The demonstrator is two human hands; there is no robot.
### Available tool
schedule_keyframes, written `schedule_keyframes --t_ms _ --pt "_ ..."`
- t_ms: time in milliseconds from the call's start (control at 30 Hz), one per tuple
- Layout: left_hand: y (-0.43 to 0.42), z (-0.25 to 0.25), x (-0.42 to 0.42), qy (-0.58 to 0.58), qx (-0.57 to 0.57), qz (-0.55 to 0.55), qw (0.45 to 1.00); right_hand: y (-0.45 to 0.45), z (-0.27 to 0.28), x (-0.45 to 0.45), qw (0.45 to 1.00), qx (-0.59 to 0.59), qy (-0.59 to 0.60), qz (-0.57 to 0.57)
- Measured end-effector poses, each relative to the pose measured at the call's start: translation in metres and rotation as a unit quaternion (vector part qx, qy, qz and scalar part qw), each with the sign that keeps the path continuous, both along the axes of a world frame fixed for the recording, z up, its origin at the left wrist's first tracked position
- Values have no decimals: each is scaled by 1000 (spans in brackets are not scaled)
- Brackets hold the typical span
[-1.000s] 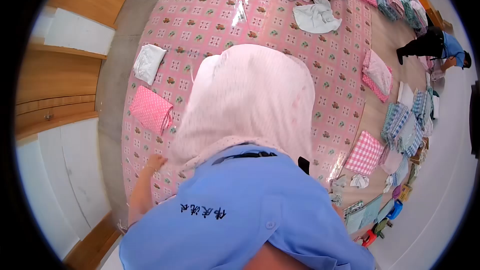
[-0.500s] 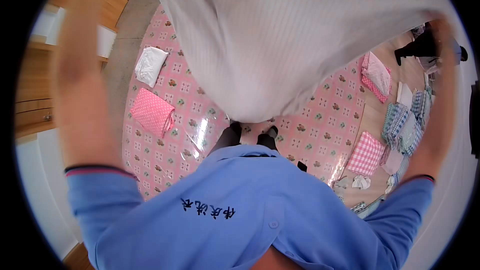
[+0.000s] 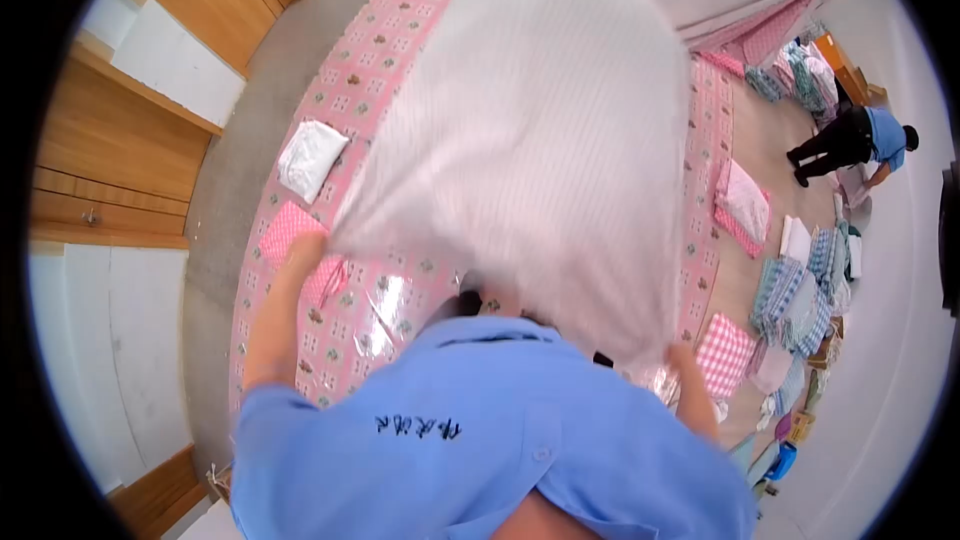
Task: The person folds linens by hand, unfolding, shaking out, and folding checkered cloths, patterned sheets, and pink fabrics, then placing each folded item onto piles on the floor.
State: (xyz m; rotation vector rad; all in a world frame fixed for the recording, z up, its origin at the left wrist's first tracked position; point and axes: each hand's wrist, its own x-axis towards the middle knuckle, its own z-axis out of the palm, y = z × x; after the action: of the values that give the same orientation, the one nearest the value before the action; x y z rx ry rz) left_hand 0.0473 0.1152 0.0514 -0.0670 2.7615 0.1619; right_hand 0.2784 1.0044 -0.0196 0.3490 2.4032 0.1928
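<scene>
A large white sheet (image 3: 560,110) with faint stripes spreads out in front of me, billowing low over the pink patterned floor covering. Its near left corner is gripped by my left hand (image 3: 308,252), which is beside the folded pink checked cloth (image 3: 290,227). At the other near corner, my right hand (image 3: 682,360) is closed on the sheet edge, close to a pink-and-white gingham bundle (image 3: 724,348). Both hands are slightly blurred, and the fingers are partly hidden by the fabric. The sheet covers much of the floor covering (image 3: 345,95) and partly hides my feet.
A folded white cloth (image 3: 312,160) lies to the left. Piles of folded checked fabric (image 3: 785,290) line the right side by the wall. A co-worker in blue (image 3: 868,135) bends there; at the top, another person's hands hold a pink-and-white cloth (image 3: 745,0). Wooden doors (image 3: 120,150) stand left.
My hands have come down from high beside my head to waist level, bringing the sheet's near edge with them. The sheet now stretches away over the floor, and the far end of the room shows.
</scene>
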Motion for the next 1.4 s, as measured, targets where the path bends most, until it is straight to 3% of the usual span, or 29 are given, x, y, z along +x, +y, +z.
schedule_keyframes --t_ms 33,67,100,167,233,300,367,400,533,633,867,1100,1167,1200,1233,1267,1333,1367,1400 --pt "0 30 24 -57 73 -10 996 -15 15 -7 1000 1 7 0" --pt "-3 44 29 -69 72 -9 995 -31 60 11 972 -132 84 -176" --pt "-5 52 25 11 80 48 996 -36 97 29 890 -253 157 -346" --pt "-13 47 26 129 111 102 980 -49 162 24 793 -311 205 -481" --pt "-1 55 18 183 193 114 957 -39 187 -10 793 -378 268 -396" --pt "39 101 10 176 235 137 946 -25 186 -30 665 -489 354 -439" --pt "56 115 23 150 216 139 955 -22 201 -18 631 -498 380 -459" --pt "59 117 33 170 276 190 927 -17 209 -10 596 -506 409 -471" --pt "37 115 91 218 370 305 850 53 208 31 557 -561 418 -448" --pt "16 120 143 234 383 356 820 52 187 80 516 -552 406 -515" --pt "-39 67 222 267 432 431 746 40 173 158 561 -524 333 -547" --pt "-70 24 209 258 392 472 746 -44 185 129 551 -521 361 -542" --pt "-59 26 206 178 147 402 886 -68 185 105 647 -534 334 -430" --pt "-58 18 202 191 115 354 908 -89 194 87 650 -535 332 -425" --pt "-56 7 195 202 83 305 927 -120 210 64 711 -517 325 -348" --pt "-49 -4 183 167 144 297 929 -152 223 43 765 -494 315 -268" --pt "13 11 161 149 304 245 908 -220 232 8 783 -520 285 -190" --pt "52 24 151 133 377 186 897 -264 237 -6 748 -576 280 -176" --pt "103 49 145 75 472 191 857 -297 238 -21 781 -558 269 -72"
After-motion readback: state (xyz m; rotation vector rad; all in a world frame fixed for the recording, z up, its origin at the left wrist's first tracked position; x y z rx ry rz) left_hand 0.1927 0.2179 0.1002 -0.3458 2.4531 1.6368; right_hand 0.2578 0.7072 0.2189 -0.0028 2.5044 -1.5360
